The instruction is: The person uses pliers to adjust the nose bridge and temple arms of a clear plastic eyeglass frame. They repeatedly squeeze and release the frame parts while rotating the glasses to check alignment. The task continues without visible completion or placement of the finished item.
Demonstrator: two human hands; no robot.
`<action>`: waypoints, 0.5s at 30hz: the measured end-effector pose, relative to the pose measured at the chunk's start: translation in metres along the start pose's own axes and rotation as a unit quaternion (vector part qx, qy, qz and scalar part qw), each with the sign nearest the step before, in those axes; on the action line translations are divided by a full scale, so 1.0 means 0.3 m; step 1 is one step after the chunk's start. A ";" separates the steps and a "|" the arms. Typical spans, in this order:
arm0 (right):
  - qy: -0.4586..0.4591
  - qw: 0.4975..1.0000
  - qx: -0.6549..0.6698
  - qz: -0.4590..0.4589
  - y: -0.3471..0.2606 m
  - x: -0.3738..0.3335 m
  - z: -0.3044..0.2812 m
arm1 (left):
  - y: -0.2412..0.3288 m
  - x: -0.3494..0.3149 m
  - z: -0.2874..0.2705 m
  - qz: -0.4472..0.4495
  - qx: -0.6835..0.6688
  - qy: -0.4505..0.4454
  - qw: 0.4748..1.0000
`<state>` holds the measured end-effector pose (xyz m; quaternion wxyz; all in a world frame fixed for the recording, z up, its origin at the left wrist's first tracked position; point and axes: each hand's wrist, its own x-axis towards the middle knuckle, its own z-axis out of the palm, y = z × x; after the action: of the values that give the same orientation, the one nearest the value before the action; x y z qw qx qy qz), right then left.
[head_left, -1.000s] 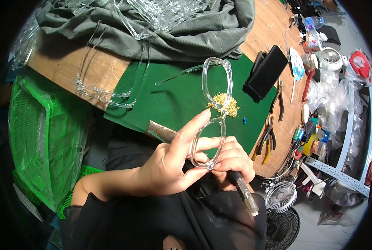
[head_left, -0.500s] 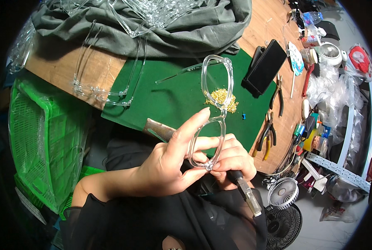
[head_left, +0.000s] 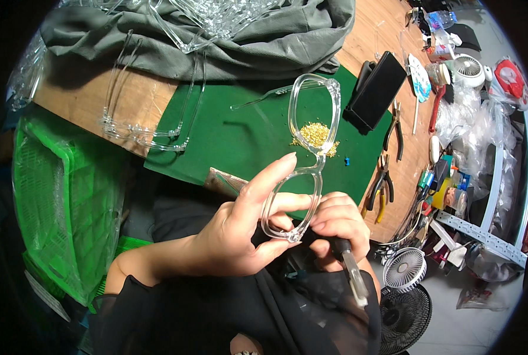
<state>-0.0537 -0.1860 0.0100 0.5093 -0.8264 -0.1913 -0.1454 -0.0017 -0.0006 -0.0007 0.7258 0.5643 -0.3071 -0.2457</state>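
My left hand [head_left: 228, 236] is closed on a clear eyeglass frame [head_left: 322, 163], pinching its near end by the hinge, with the index finger stretched along the rim. The frame stands on end above the green mat [head_left: 246, 145], one temple arm reaching out to the left at its far end. Close by on the right, my right hand [head_left: 344, 228] is wrapped round a black-handled tool [head_left: 354, 275] whose metal end points down toward me; its exact kind is unclear. Behind the frame lies a heap of small gold-coloured pieces [head_left: 314, 135], probably tiny screws.
Another clear eyeglass frame [head_left: 142, 136] lies at the left. Grey cloth [head_left: 287, 50] bears many clear frames at the back. To the right are a black phone-like slab [head_left: 375, 92], two pliers [head_left: 382, 186], and small fans [head_left: 405, 269]. A green crate [head_left: 45, 195] stands left.
My right hand has drawn slightly right and away from the frame's near end, with the tool. The frame has tilted a little, its far end shifting right. My left hand keeps its hold.
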 end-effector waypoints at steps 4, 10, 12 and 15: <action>-0.149 0.973 -0.152 0.093 -0.019 -0.016 -0.080 | -0.017 -0.002 -0.003 0.057 0.036 -0.012 0.998; -0.250 0.940 -0.174 0.152 -0.049 0.011 -0.100 | -0.025 -0.006 0.003 0.067 0.006 0.007 0.998; -0.252 0.936 -0.188 0.158 -0.049 0.005 -0.103 | -0.031 -0.008 0.005 0.075 0.005 0.012 0.997; -0.261 0.932 -0.187 0.169 -0.046 0.004 -0.106 | -0.033 -0.008 0.003 0.080 0.018 0.015 0.996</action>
<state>-0.0604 -0.2088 0.0354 0.2946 -0.9357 -0.1444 0.1299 -0.0040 -0.0020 -0.0104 0.7378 0.5542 -0.3447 -0.1724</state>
